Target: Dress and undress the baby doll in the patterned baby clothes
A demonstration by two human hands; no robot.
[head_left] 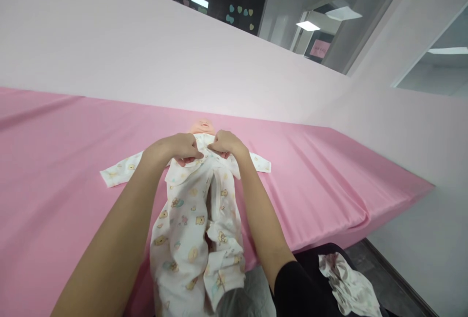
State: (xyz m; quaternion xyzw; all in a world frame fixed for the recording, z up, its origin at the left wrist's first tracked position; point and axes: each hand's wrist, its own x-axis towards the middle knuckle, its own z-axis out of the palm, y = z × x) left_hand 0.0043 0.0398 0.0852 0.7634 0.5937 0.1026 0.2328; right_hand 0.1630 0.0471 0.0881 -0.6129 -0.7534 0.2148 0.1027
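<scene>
The head view was bright and evenly lit. Light came from rectangular ceiling panels (307, 25) at upper right, which were blown out to plain white. The pink sheet (54, 170) showed only soft, faint shadows along its folds, with no hard glare. Wide-angle distortion bent the pale wall (146, 58) and tilted the horizon (straight edges bowed near the frame borders). The near forearms at the bottom edge looked stretched and slightly soft; the centre was sharp.

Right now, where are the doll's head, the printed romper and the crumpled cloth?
doll's head (203, 126), head view, on its face.
printed romper (183, 219), head view, left front panel.
crumpled cloth (347, 285), head view, on its middle folds.
</scene>
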